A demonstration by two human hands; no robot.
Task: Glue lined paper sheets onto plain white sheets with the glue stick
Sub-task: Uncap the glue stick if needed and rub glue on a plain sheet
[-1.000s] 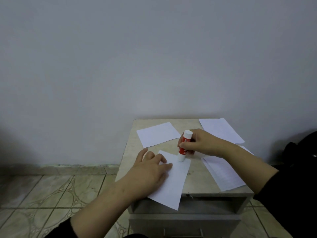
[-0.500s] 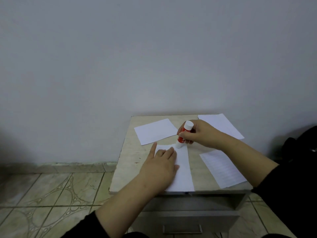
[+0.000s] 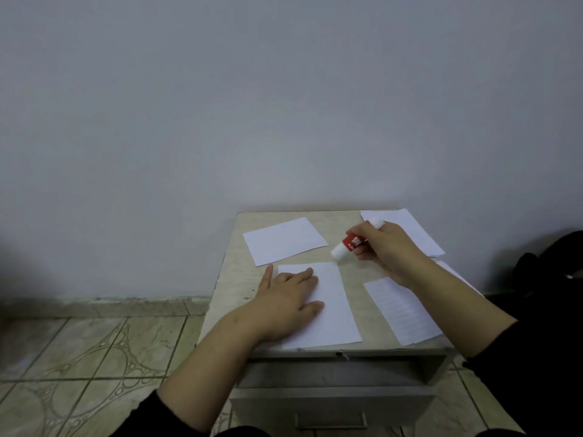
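The left hand (image 3: 288, 305) lies flat with straight fingers on the sheet (image 3: 334, 305) at the front of the small table (image 3: 233, 269), pressing it down. The right hand (image 3: 386, 247) curls its fingers round the red and white glue stick (image 3: 347, 245), which tilts above the bare tabletop just beyond that sheet's far right corner. A lined sheet (image 3: 400, 310) lies to the right, and a plain sheet (image 3: 284, 240) lies behind.
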